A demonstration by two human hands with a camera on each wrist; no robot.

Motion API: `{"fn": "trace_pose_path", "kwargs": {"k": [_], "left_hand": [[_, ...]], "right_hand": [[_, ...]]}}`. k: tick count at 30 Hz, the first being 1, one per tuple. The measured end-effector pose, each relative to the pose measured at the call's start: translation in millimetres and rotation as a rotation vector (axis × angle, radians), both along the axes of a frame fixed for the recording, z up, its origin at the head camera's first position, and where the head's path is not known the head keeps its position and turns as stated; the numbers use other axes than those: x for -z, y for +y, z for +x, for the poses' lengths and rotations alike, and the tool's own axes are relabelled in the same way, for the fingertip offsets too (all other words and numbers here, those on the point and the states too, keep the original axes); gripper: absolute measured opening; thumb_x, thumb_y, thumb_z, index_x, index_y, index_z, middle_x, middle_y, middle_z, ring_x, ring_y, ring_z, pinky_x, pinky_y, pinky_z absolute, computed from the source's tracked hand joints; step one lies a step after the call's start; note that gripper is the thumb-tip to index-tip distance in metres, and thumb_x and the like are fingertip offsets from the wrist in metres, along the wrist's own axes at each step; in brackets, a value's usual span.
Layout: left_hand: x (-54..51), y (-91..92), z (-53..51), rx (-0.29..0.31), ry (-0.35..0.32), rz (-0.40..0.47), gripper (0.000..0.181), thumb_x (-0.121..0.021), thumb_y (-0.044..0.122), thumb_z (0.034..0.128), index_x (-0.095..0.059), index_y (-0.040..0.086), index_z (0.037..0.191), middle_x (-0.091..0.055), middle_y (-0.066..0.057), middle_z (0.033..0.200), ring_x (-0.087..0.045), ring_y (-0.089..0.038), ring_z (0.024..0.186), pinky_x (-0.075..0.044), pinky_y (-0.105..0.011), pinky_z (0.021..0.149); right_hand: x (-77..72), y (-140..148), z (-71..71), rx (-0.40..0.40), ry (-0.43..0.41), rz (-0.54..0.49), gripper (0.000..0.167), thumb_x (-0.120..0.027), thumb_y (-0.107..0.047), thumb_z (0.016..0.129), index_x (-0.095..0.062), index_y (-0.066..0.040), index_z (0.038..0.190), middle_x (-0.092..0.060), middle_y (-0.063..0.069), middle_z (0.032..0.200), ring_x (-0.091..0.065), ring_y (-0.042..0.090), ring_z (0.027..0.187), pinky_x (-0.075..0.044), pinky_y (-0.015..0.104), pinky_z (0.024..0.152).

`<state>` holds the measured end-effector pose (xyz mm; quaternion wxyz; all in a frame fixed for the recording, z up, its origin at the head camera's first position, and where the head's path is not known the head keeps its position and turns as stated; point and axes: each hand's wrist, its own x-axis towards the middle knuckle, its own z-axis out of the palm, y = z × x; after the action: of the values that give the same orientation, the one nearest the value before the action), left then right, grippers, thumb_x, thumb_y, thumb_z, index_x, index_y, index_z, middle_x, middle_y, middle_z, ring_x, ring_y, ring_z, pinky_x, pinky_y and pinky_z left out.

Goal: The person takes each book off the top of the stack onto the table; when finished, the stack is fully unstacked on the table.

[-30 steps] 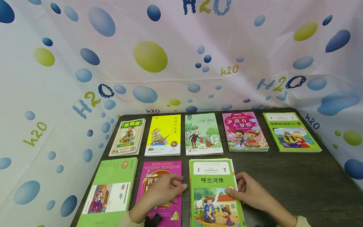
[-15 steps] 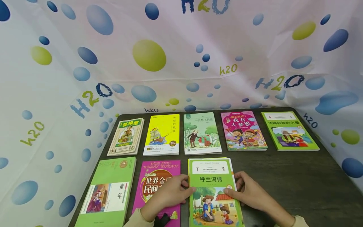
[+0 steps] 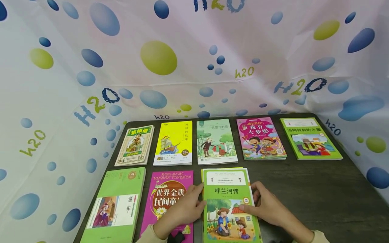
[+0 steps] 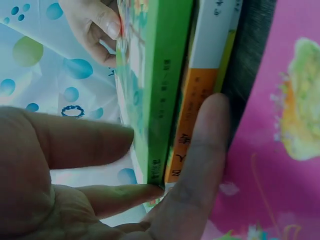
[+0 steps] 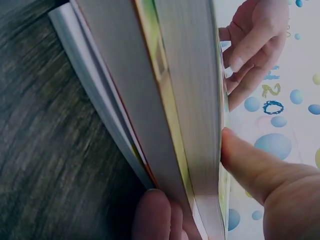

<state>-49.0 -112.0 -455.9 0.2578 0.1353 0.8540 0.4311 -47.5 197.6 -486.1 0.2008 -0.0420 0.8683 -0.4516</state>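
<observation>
A stack of books [image 3: 226,189] lies flat at the front middle, topped by a green storybook with an adult and child on its cover. My right hand [image 3: 268,204] grips its right edge, thumb on the cover and fingertips [image 5: 152,212] low against the page edges. At the spine side my left hand [image 3: 185,209] holds the stack, its thumb by the top cover's edge. In the left wrist view, a fingertip [image 4: 214,110] touches the orange-and-white spine [image 4: 187,120] below the green spine [image 4: 170,85]. The left forearm partly covers a magenta book [image 3: 173,175].
Behind the stack, a row holds a cream book [image 3: 135,145], a yellow book [image 3: 173,143], a pale green book [image 3: 216,141], a pink book [image 3: 261,138] and a green book [image 3: 310,138]. Another green book [image 3: 113,202] lies front left. A patterned sheet [image 3: 194,40] surrounds the dark table [image 3: 328,195].
My left hand has moved right, from over the magenta book to the left edge of the stack. My right hand stays at the right edge.
</observation>
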Motion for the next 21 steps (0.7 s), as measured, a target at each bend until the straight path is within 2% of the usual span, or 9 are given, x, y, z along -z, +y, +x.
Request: {"fn": "trace_pose_path", "kwargs": {"k": [4,9,13,21], "left_hand": [[3.0,0.0,0.5,-0.012,0.001,0.003,0.067,-0.058,0.008,0.1049,-0.030,0.006,0.165,-0.044,-0.022,0.146,-0.065,-0.007,0.074,-0.053,-0.025,0.057],[4.8,0.7,1.7,-0.025,0.039,-0.021,0.069,-0.065,0.008,0.1009,-0.036,0.009,0.164,-0.046,-0.020,0.143,-0.065,-0.004,0.083,-0.052,-0.023,0.057],[6.4,1.5,2.8,-0.042,0.069,-0.044,0.072,-0.069,0.011,0.0993,-0.035,0.005,0.163,-0.048,-0.020,0.140,-0.064,-0.004,0.085,-0.052,-0.022,0.061],[9.2,6.9,5.0,-0.092,0.111,-0.061,0.084,-0.081,0.017,0.0926,-0.035,-0.004,0.160,-0.050,-0.021,0.138,-0.061,-0.001,0.076,-0.052,-0.021,0.062]], "right_hand": [[0.3,3,-1.1,-0.035,0.006,-0.037,0.066,-0.086,-0.037,0.088,-0.049,0.000,0.129,-0.054,0.008,0.087,-0.051,0.013,0.062,-0.045,0.029,0.053],[1.0,8,-1.7,-0.055,-0.006,-0.090,0.062,-0.083,-0.032,0.091,-0.049,0.002,0.131,-0.051,0.010,0.092,-0.053,0.013,0.064,-0.049,0.030,0.054],[1.8,10,-1.1,-0.031,-0.042,-0.140,0.068,-0.083,-0.029,0.092,-0.048,0.007,0.138,-0.055,0.012,0.095,-0.060,0.017,0.064,-0.056,0.035,0.053],[7.2,23,0.2,0.035,-0.129,-0.223,0.083,-0.081,-0.026,0.094,-0.035,0.011,0.153,-0.064,0.012,0.099,-0.066,0.018,0.073,-0.058,0.035,0.056]]}}
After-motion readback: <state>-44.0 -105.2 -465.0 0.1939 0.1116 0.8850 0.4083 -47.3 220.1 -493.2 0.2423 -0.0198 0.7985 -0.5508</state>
